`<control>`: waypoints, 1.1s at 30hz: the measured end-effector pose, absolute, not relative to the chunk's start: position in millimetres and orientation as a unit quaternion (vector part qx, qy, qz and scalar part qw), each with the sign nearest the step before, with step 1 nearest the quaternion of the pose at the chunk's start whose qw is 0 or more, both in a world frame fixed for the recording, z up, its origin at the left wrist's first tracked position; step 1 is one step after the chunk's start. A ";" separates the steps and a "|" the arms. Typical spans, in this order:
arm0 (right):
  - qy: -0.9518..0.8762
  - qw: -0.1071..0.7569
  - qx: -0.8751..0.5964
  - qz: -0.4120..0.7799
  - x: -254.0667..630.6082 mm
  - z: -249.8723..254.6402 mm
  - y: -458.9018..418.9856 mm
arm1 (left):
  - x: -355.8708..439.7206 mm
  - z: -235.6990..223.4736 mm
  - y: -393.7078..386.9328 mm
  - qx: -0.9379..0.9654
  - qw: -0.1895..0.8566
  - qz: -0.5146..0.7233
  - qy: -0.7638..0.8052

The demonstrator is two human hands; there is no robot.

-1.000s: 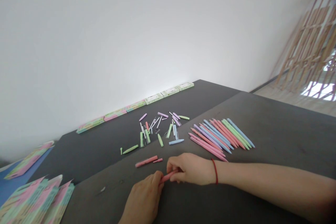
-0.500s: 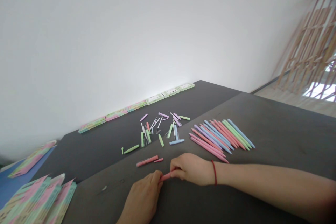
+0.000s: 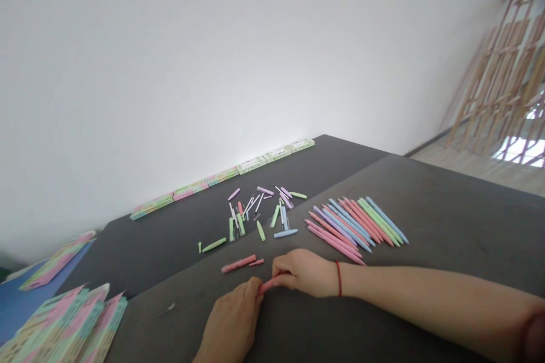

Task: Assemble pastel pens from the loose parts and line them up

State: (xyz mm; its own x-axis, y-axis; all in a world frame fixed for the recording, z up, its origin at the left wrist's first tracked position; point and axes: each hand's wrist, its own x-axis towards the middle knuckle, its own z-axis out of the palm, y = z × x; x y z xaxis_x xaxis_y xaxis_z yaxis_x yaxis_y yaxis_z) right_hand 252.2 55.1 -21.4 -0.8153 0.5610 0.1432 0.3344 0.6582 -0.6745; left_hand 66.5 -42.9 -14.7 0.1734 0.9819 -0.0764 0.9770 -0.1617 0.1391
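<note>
right hand (image 3: pixel 304 273) shifted; pink pen (image 3: pixel 267 286) near table edge (image 3: pixel 191 266)

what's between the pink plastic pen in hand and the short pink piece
Nothing visible: just bare dark grey tabletop between the pink plastic pen, held by left hand and right hand, and the short pink piece.

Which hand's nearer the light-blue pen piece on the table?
Right hand: nearer, just below and right of the light-blue pen piece. Left hand: farther, down and left of it. Both hands pinch a pink pen piece.
</note>
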 end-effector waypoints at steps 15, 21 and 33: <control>-0.872 0.199 -0.259 0.366 241.5 -32.8 65.3 | 63.0 -20.0 -38.2 0.769 -0.005 0.108 0.630; -0.852 0.233 -0.255 0.393 239.1 -34.1 66.1 | 53.7 -29.0 -31.8 0.773 -0.039 0.181 0.607; -0.833 0.210 -0.260 0.441 234.4 -41.5 72.9 | 44.5 -30.1 -23.5 0.777 -0.055 0.228 0.584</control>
